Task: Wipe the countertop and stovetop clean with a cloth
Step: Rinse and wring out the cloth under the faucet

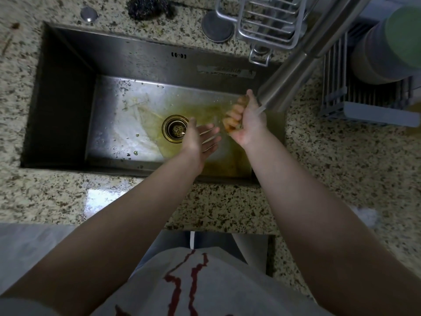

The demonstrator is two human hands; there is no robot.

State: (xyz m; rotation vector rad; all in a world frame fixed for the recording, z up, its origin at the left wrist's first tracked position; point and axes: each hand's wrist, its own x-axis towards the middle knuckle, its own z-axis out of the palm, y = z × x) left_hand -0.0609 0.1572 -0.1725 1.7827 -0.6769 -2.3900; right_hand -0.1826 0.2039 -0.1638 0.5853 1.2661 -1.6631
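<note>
Both of my hands are over the steel sink (63,99). My left hand (200,137) is flat with its fingers straight, just right of the drain (175,128). To its right, my right hand (246,119) has its fingers curled; they look orange-stained and nothing shows inside them. A thin stream of water from the faucet (296,71) falls onto the right hand. Yellowish-brown water covers the right half of the sink floor. The speckled granite countertop (341,167) surrounds the sink. I see no cloth in either hand and no stovetop.
A dark steel scourer (148,6) lies behind the sink. A wire rack (266,19) and a round metal lid (217,27) sit at the back right. A grey slatted drying rack (364,106) holds a grey and green container (387,49). Something small and white (364,215) lies on the right counter.
</note>
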